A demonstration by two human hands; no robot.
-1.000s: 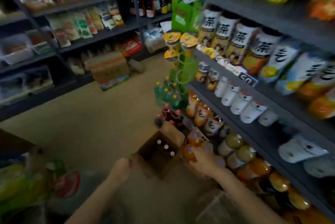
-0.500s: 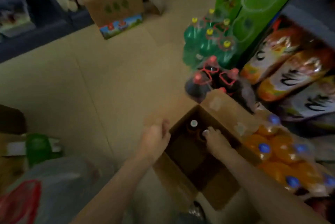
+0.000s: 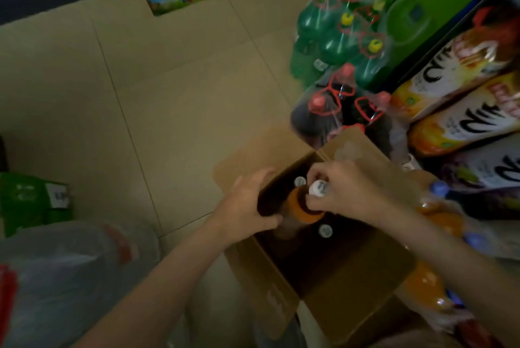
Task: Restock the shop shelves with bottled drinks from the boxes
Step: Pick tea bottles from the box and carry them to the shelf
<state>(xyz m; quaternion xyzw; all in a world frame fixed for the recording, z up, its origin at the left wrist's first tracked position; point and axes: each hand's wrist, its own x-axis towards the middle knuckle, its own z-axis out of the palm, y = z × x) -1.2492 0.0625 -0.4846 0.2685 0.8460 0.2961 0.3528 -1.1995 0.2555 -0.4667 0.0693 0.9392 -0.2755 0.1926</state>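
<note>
Near the lower centre of the frame, the right hand [image 3: 342, 193] is pinching the neck of an orange bottle [image 3: 302, 207] just under its white cap, probably to draw it straight up out of the open cardboard box [image 3: 281, 291]. The left hand [image 3: 247, 207] is curling over the box's left wall, seemingly bracing it so it is not lifting too.

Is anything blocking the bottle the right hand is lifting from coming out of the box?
Nothing visible does. The right hand grips the orange bottle by its neck; the box is open above it, flaps folded outward. The left hand holds the box's edge, beside the bottle.
</note>
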